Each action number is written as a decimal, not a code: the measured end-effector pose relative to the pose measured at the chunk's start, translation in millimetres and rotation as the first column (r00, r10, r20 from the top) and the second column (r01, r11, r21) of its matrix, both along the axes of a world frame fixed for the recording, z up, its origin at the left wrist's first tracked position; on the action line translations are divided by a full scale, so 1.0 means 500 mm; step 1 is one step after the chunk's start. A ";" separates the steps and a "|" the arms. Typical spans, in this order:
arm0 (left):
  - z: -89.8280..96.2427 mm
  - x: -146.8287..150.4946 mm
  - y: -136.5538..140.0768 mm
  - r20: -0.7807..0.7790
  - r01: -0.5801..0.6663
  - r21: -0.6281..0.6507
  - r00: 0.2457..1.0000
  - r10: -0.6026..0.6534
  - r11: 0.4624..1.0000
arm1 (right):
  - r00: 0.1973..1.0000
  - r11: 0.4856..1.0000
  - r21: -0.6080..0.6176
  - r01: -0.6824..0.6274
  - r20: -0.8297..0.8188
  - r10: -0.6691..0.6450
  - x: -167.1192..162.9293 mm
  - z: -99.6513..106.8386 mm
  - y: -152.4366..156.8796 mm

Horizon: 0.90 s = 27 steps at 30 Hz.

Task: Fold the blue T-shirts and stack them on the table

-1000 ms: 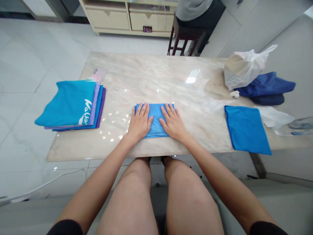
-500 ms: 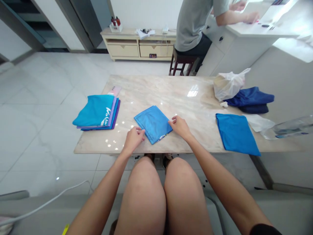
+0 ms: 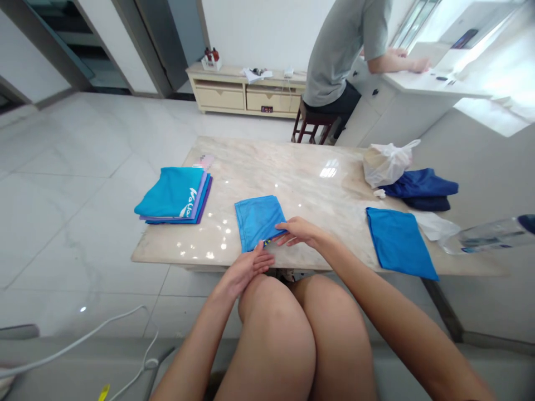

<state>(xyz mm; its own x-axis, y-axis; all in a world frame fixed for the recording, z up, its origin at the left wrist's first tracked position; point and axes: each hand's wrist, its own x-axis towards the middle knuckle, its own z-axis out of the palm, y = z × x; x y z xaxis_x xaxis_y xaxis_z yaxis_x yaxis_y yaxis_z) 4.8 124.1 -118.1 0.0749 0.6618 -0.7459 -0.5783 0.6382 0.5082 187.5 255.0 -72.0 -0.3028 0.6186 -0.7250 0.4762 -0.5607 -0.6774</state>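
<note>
A folded light-blue cloth (image 3: 257,220) with a small printed strip at its near edge lies on the marble table in front of me. My right hand (image 3: 297,231) is at its right corner, thumb on top and fingers curled beneath the edge. My left hand (image 3: 249,267) rests at the near edge of the cloth, its thumb touching the edge and its other fingers stretched out to the right, just above my knee. A stack of folded blue and purple cloths (image 3: 173,192) lies to the left, white lettering on the top one. Another folded blue cloth (image 3: 399,239) lies at the right.
On the marble table (image 3: 292,167), a white plastic bag (image 3: 387,164), dark blue fabric (image 3: 422,186), white tissue (image 3: 434,225) and a clear bottle lying on its side (image 3: 489,235) are at the right. Beyond, a person in grey (image 3: 346,53) sits on a stool by a white counter.
The light-blue cloth has turned so its printed edge faces me. My left hand has moved nearer and right along that edge; my right hand now grips the right corner. The view has shifted slightly.
</note>
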 end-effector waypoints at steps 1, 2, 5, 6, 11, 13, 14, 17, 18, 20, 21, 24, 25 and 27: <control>0.010 0.006 0.010 0.094 -0.099 -0.018 0.990 0.101 0.995 | 1.000 1.000 -0.005 -0.015 0.006 0.015 -0.007 0.016 -0.005; 0.019 0.010 0.022 0.156 -0.217 -0.042 0.963 0.221 0.975 | 0.999 1.000 -0.006 -0.030 0.014 0.030 -0.014 0.032 -0.011; 0.044 0.016 0.049 0.137 -0.505 -0.087 0.848 0.512 0.859 | 0.996 0.998 -0.015 -0.066 0.054 0.066 -0.031 0.069 -0.032; 0.051 0.016 0.054 0.098 -0.549 -0.086 0.826 0.555 0.832 | 0.995 0.997 -0.019 -0.070 0.067 0.071 -0.036 0.078 -0.041; 0.079 0.002 0.037 0.044 -0.499 -0.075 0.863 0.503 0.863 | 0.994 0.998 0.016 -0.061 0.092 0.059 -0.051 0.109 -0.095; 0.095 -0.009 0.014 0.022 -0.464 -0.063 0.884 0.466 0.884 | 0.991 0.998 0.027 -0.060 0.121 0.056 -0.058 0.128 -0.116; 0.106 -0.017 0.001 0.012 -0.453 -0.047 0.891 0.454 0.890 | 0.990 0.998 0.040 -0.054 0.136 0.049 -0.062 0.140 -0.126; 0.146 -0.062 -0.042 -0.004 -0.441 0.034 0.897 0.442 0.897 | 0.994 0.991 0.127 -0.033 0.110 0.019 -0.076 0.187 -0.159; 0.161 -0.084 -0.055 -0.001 -0.437 0.070 0.899 0.438 0.897 | 0.997 0.986 0.164 -0.028 0.080 0.015 -0.082 0.204 -0.171; 0.192 -0.133 -0.079 0.003 -0.405 0.154 0.913 0.409 0.902 | 1.000 0.976 0.219 -0.019 0.009 0.018 -0.098 0.235 -0.194; 0.207 -0.159 -0.088 0.001 -0.378 0.199 0.923 0.385 0.904 | 0.999 0.972 0.236 -0.014 -0.026 0.021 -0.109 0.247 -0.203; 0.247 -0.237 -0.092 -0.034 -0.300 0.315 0.945 0.327 0.900 | 0.994 0.973 0.232 0.013 -0.109 0.013 -0.162 0.270 -0.213; 0.260 -0.263 -0.084 -0.052 -0.295 0.335 0.942 0.330 0.895 | 0.991 0.973 0.227 0.029 -0.133 0.001 -0.187 0.274 -0.208; 0.286 -0.314 -0.053 -0.091 -0.307 0.361 0.928 0.361 0.881 | 0.984 0.970 0.234 0.074 -0.176 -0.033 -0.247 0.282 -0.187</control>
